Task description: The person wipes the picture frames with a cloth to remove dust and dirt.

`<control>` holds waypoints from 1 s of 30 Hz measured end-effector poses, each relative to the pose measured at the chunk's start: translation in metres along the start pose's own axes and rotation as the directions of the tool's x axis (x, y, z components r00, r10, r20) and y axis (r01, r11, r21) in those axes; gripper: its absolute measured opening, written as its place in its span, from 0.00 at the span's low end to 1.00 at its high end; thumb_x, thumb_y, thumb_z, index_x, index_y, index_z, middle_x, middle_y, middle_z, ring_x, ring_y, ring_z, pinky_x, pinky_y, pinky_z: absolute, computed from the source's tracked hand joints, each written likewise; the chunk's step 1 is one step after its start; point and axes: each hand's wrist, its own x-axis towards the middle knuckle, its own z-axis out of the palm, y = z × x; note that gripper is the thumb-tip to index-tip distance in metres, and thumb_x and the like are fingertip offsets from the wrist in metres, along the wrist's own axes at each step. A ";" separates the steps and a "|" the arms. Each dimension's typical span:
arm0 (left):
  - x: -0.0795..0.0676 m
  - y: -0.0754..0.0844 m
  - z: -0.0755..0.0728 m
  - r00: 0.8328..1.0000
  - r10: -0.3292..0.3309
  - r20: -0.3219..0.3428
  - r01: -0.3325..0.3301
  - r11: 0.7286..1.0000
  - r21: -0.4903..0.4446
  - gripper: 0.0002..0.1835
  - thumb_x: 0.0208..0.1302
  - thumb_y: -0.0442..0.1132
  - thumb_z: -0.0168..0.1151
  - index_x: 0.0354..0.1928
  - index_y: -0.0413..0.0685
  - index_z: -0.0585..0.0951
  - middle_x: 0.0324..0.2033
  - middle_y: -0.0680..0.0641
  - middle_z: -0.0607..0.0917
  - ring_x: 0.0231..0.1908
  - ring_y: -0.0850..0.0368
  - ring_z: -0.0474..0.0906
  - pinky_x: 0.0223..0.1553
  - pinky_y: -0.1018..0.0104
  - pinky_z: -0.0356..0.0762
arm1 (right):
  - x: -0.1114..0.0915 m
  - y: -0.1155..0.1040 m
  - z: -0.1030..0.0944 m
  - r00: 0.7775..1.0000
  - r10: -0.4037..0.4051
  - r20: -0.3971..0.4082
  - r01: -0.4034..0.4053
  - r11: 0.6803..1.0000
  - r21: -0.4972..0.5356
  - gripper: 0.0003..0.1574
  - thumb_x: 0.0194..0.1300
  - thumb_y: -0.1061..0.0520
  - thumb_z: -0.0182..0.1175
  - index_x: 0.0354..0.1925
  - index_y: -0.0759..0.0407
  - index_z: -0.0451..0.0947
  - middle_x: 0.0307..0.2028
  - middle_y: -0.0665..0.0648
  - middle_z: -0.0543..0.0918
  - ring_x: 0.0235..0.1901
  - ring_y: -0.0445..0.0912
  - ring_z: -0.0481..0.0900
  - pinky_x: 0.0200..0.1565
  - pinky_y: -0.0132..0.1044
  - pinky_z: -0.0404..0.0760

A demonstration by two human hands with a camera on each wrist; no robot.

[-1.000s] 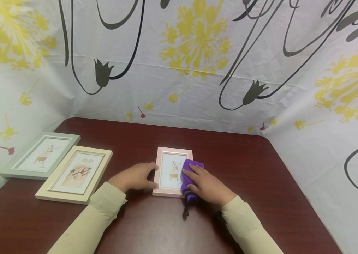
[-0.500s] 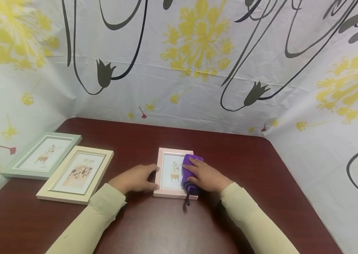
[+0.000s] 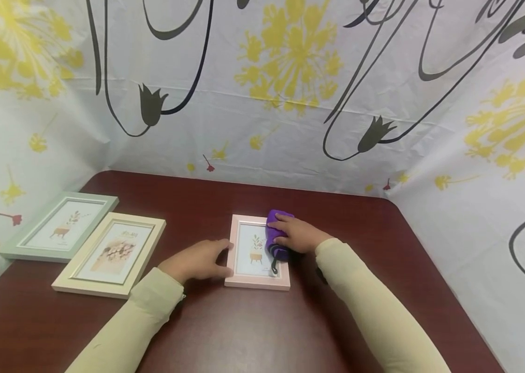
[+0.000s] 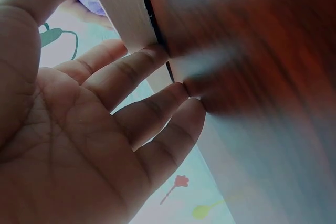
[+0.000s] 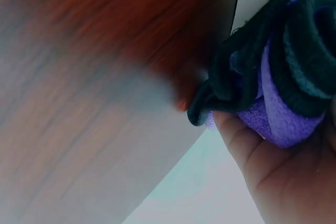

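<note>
A pink photo frame point(image 3: 257, 282) lies flat on the dark red table, its picture showing a potted plant. My left hand point(image 3: 197, 260) is at its left edge, thumb and fingers spread apart; in the left wrist view the relaxed fingertips point(image 4: 178, 124) touch the side of the frame and the tabletop. My right hand point(image 3: 301, 234) grips a folded purple cloth point(image 3: 275, 220) on the frame's right side, covering the upper right border. The right wrist view shows the cloth's dark trim and loop point(image 5: 226, 93), with the thumb against the bundle.
To the left, a cream photo frame point(image 3: 68, 280) overlaps the edge of a green photo frame point(image 3: 25, 254). A white curtain point(image 3: 225, 129) with yellow and dark flower prints surrounds the table point(image 3: 225, 331) at the back and sides.
My right hand has slid the purple cloth up along the frame's right side, away from me, uncovering the lower right corner. The left hand stays at the left edge.
</note>
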 end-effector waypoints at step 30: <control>0.001 -0.004 0.003 1.000 0.008 -0.026 -0.007 1.000 0.023 0.35 0.57 0.51 0.74 0.65 0.46 0.75 0.56 0.44 0.81 0.56 0.51 0.77 0.59 0.51 0.73 | -0.037 -0.049 0.010 0.994 0.042 -0.100 -0.052 0.994 -0.095 0.31 0.65 0.46 0.67 0.63 0.52 0.76 0.57 0.60 0.76 0.45 0.52 0.82 0.51 0.48 0.81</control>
